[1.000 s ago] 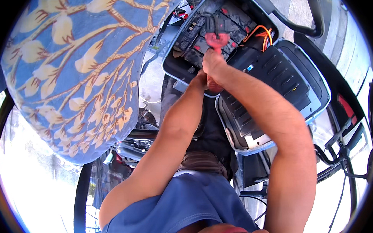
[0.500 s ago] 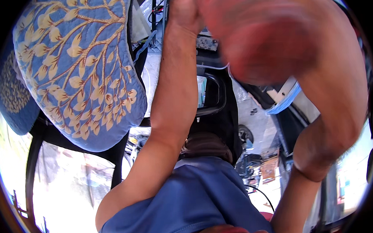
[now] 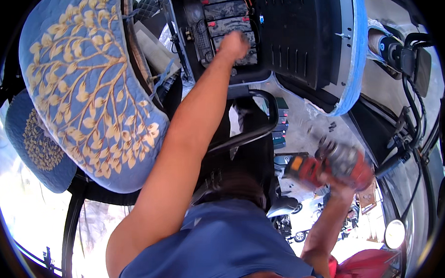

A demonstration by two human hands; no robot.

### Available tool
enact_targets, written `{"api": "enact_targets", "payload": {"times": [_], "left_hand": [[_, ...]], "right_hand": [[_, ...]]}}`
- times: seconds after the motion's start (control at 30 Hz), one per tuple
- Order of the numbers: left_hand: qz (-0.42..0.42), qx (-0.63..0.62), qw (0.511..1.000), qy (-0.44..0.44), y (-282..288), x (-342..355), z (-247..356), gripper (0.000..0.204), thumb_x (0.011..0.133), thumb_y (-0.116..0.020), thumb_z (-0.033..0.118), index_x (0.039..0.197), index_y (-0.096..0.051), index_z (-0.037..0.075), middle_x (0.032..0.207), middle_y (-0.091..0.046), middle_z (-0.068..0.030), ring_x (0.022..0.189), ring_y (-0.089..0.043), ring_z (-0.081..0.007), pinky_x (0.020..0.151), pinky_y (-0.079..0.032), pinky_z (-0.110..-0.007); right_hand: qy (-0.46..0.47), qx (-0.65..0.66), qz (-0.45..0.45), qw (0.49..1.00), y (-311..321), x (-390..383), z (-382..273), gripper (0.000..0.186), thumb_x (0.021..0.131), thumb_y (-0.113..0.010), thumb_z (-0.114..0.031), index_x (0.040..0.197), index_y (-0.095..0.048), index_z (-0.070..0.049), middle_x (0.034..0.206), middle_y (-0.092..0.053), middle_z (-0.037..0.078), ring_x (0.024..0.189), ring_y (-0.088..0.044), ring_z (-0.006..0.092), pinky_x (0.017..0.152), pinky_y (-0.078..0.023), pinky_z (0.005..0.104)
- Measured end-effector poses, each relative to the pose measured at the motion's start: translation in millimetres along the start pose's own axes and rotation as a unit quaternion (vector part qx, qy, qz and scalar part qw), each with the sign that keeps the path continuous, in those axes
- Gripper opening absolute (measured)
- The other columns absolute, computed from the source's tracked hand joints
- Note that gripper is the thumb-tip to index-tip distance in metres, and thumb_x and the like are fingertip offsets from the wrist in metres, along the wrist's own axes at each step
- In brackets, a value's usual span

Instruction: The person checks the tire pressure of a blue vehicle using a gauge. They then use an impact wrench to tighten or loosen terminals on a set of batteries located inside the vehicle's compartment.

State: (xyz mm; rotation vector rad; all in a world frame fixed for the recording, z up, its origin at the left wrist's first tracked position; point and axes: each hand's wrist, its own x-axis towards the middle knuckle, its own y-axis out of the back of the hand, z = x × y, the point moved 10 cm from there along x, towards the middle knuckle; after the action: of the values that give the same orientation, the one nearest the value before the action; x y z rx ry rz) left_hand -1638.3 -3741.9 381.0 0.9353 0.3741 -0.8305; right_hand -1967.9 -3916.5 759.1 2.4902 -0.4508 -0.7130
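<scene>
My left hand (image 3: pixel 235 45) is curled over a row of grey mottled batteries (image 3: pixel 225 14) with red terminal caps, inside a black compartment. Whatever its fingers grip is too small or hidden to name. Low on the right, my right hand (image 3: pixel 332 180) is wrapped round the handle of a red and black cordless drill (image 3: pixel 348 164). The drill is smeared by motion and held out to the side, apart from the compartment.
A black vented panel (image 3: pixel 290 33) with a blue-wrapped edge stands right of the compartment. A blue quilted seat cushion (image 3: pixel 93 94) with leaf pattern fills the left. A black curved bar (image 3: pixel 251 133) lies below the batteries. More batteries (image 3: pixel 280 122) stand on the floor (image 3: pixel 303 131).
My right arm has dropped from the upper right to the lower right, where the red drill now shows. The batteries and black panel have come into fuller view. My left arm still reaches forward.
</scene>
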Motion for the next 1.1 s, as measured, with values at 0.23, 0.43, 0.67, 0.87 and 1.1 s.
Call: {"api": "enact_targets", "payload": {"times": [0.23,0.43,0.67,0.87,1.1], "left_hand": [[-0.1,0.149,0.967,-0.179,-92,16,-26,0.028,0.084,-0.067,0.014,0.111,-0.064,0.007,0.107,-0.069,-0.0205,0.104,-0.064,-0.0426,0.089,-0.052,-0.05],[-0.082,0.267,0.91,-0.307,-115,19,-8,0.03,0.083,-0.066,0.013,0.113,-0.065,0.009,0.11,-0.069,-0.0185,0.105,-0.065,-0.0394,0.089,-0.054,-0.048],[-0.033,0.386,0.848,-0.361,-131,33,0,0.026,0.088,-0.067,0.027,0.111,-0.069,0.013,0.101,-0.072,-0.019,0.092,-0.069,-0.0392,0.081,-0.056,-0.047],[-0.1,0.394,0.866,-0.293,-133,46,29,0.027,0.089,-0.065,0.029,0.108,-0.068,0.01,0.097,-0.072,-0.0198,0.091,-0.069,-0.0395,0.079,-0.055,-0.048],[-0.051,0.394,0.896,-0.197,-74,45,25,0.029,0.09,-0.063,0.03,0.105,-0.068,0.006,0.093,-0.071,-0.0207,0.09,-0.069,-0.0398,0.076,-0.055,-0.049]], "right_hand": [[-0.47,0.393,0.019,0.79,-107,-178,148,0.074,0.057,-0.093,0.0,0.123,-0.06,-0.008,0.107,-0.068,0.002,0.097,-0.065,0.0167,0.086,-0.054,0.0362],[-0.559,0.465,0.022,0.686,-204,-269,251,0.048,0.067,-0.08,0.007,0.11,-0.062,-0.006,0.08,-0.063,0.003,0.064,-0.062,0.015,0.059,-0.052,0.0309],[-0.507,0.453,0.086,0.729,-305,-279,351,0.036,0.08,-0.077,-0.003,0.11,-0.059,-0.008,0.083,-0.059,0.001,0.065,-0.059,0.0109,0.054,-0.049,0.0264],[-0.435,0.389,0.117,0.803,-365,-223,417,0.043,0.083,-0.079,-0.006,0.12,-0.058,-0.006,0.093,-0.06,0.002,0.072,-0.058,0.0097,0.056,-0.049,0.0262],[-0.336,0.406,0.036,0.849,-431,-145,456,0.069,0.08,-0.072,0.003,0.143,-0.043,-0.003,0.125,-0.062,0.011,0.114,-0.06,0.0229,0.098,-0.047,0.0343]]}}
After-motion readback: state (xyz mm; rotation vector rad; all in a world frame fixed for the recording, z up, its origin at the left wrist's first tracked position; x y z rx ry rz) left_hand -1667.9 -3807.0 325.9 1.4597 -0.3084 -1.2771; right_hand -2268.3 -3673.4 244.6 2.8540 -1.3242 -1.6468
